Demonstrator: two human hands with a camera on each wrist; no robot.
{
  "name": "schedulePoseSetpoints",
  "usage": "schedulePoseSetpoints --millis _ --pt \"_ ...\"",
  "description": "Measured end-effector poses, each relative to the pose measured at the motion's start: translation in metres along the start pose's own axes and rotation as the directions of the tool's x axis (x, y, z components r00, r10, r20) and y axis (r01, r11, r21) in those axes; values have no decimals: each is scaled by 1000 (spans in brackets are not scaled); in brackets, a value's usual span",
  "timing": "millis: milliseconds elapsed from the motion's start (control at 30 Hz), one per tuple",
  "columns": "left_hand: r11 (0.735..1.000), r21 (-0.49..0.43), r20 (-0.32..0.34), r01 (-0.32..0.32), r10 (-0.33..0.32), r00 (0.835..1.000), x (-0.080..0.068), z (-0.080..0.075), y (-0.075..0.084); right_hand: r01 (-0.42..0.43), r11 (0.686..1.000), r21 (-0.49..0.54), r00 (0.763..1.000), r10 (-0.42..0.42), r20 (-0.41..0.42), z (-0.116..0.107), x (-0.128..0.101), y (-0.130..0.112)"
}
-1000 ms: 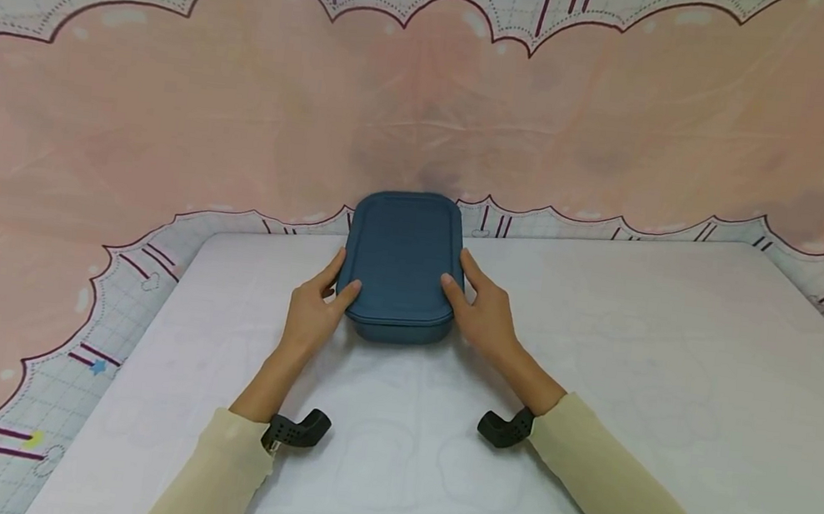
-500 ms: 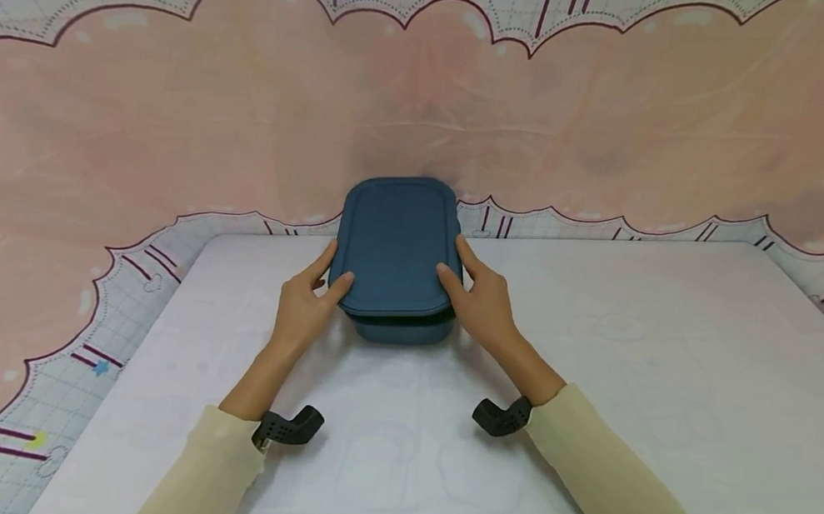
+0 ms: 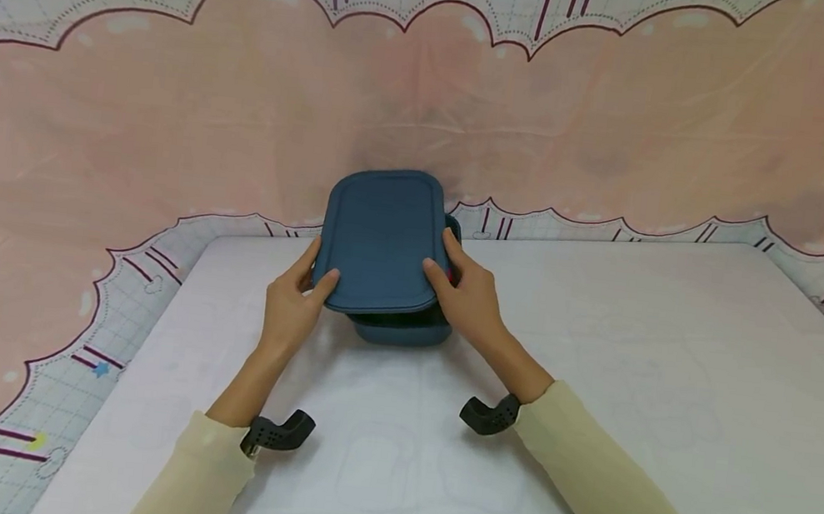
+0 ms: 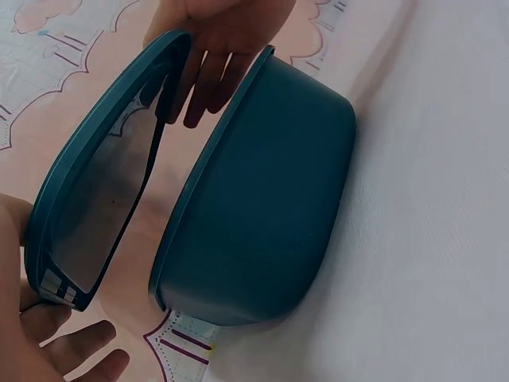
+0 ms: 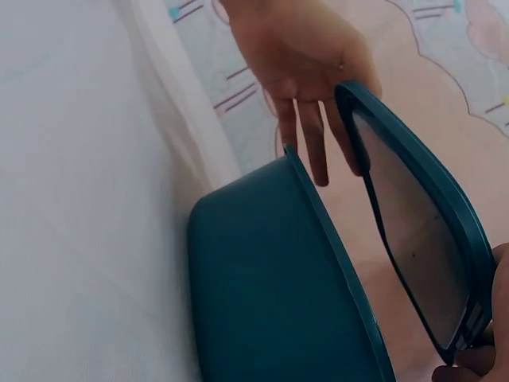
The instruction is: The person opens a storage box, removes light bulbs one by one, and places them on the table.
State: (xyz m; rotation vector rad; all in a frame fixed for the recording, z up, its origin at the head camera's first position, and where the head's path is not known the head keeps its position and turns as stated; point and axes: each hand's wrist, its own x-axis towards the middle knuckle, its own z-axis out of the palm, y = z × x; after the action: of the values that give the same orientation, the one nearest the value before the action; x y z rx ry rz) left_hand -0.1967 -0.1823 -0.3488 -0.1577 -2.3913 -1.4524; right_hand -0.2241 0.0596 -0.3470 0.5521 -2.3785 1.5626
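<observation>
A dark blue rectangular lid (image 3: 382,241) with rounded corners is raised off a matching food container (image 3: 402,336) on the white table. My left hand (image 3: 290,304) pinches the lid's left edge, thumb on top and fingers beneath. On the opposite edge my right hand (image 3: 470,295) grips the same way. The lid sits shifted left of the container, tilted, with a gap between them. In the left wrist view the lid's pale underside (image 4: 103,179) shows beside the container's outer wall (image 4: 262,191). Something small and red peeks out near my right fingers; most of the container's inside is hidden.
The white tabletop (image 3: 643,357) stretches widely to the right. Behind it hangs a peach cloth (image 3: 262,107) with a scalloped, checked border. A black wrist camera (image 3: 281,430) is strapped to the left wrist, another (image 3: 489,416) to the right.
Both hands have lifted the lid off the container and carried it up and to the left. The container has stayed in place, its rim now showing at the right and front.
</observation>
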Motion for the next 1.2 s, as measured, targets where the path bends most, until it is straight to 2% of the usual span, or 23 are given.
schedulePoseSetpoints --millis 267,467,733,1033,1200 --pt "998 -61 -15 26 -27 1000 -4 -10 -3 -7 1000 8 1000 7 7 9 1 -8" --pt "997 -72 -17 26 -27 999 -8 -21 -7 -12 1000 6 999 11 30 17 1 -15" --pt "999 -40 -45 26 -28 999 -16 -38 -6 15 1000 17 999 -16 44 32 1 -21" --pt "1000 10 -80 21 -21 997 -25 -55 -10 -50 999 9 995 49 86 49 1 -31" --pt "999 5 -97 45 -45 994 -29 -64 -13 -30 1000 9 995 29 96 59 4 -37"
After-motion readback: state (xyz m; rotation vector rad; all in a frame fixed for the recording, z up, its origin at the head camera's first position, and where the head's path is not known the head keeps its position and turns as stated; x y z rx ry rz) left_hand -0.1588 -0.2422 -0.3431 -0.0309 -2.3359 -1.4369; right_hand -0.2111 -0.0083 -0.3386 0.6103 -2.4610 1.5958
